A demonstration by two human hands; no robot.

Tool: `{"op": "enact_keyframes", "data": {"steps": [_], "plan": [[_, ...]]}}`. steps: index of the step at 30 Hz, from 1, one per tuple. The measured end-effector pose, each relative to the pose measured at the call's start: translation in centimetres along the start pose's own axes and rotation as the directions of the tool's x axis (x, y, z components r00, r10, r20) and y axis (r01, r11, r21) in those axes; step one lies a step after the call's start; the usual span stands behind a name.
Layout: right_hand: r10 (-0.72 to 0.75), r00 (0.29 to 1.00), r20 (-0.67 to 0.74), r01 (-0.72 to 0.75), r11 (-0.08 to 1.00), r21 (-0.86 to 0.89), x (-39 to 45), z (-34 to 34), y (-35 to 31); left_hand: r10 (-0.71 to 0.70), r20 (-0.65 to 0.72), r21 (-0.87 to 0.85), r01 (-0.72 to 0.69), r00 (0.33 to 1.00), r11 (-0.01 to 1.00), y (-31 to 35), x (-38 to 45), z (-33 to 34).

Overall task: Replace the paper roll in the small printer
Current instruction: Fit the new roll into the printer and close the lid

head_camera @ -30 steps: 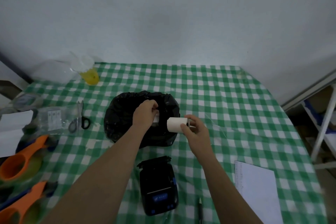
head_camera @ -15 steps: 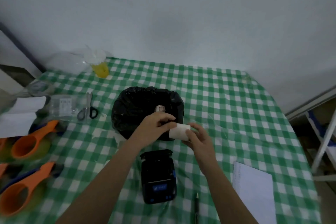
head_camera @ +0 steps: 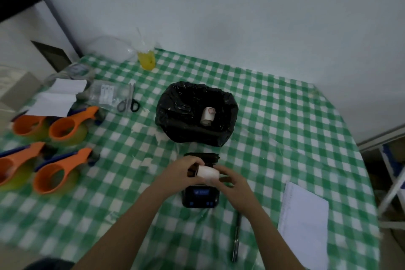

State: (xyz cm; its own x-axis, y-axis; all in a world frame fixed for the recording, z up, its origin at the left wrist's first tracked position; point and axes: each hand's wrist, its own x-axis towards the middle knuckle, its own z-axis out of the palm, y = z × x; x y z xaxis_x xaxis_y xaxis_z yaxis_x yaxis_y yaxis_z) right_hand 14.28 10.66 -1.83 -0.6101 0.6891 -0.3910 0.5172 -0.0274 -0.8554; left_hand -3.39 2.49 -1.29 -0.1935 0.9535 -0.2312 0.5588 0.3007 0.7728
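fingers (head_camera: 192,165) of two hands round one roll (head_camera: 208,174)

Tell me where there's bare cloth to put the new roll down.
Bare tablecloth lies between the black bag and the notepad, and behind the bag toward the wall. The left side is crowded with orange tape dispensers, scissors and packets.

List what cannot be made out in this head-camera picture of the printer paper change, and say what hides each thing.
- Printer paper bay: head view, covered by both hands and the paper roll.
- Printer screen text: too small and blurred.
- Left hand and right hand fingers behind the roll: hidden by the roll.
- Used roll label in the black bin bag: too small.
- Notepad writing: too faint.
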Motion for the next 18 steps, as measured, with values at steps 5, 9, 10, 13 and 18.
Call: {"op": "enact_keyframes", "data": {"steps": [5, 9, 10, 13, 18], "plan": [[-0.021, 0.999, 0.049, 0.026, 0.994, -0.109, 0.3, 1.1, 0.5, -0.002, -0.026, -0.022, 0.001, 1.000, 1.000, -1.1, -1.3, 1.3], [-0.096, 0.995, -0.025, 0.089, 0.975, -0.203, 1.3, 2.4, 1.1, -0.074, -0.100, -0.067, 0.068, 0.992, 0.995, -1.6, -1.8, 1.6], [-0.119, 0.992, -0.044, 0.105, 0.965, -0.240, 1.7, 2.7, 1.4, -0.082, -0.124, -0.057, 0.075, 0.989, 0.996, -1.9, -2.0, 1.6], [-0.170, 0.984, -0.058, 0.134, 0.911, -0.390, 2.8, 3.0, 2.2, -0.093, -0.216, -0.012, 0.092, 0.972, 0.996, -2.9, -2.6, 1.6], [-0.115, 0.991, -0.062, 0.073, 0.883, -0.464, 3.9, 3.2, 2.9, -0.103, -0.276, 0.001, 0.108, 0.955, 0.994, -4.0, -3.3, 1.7]]}}
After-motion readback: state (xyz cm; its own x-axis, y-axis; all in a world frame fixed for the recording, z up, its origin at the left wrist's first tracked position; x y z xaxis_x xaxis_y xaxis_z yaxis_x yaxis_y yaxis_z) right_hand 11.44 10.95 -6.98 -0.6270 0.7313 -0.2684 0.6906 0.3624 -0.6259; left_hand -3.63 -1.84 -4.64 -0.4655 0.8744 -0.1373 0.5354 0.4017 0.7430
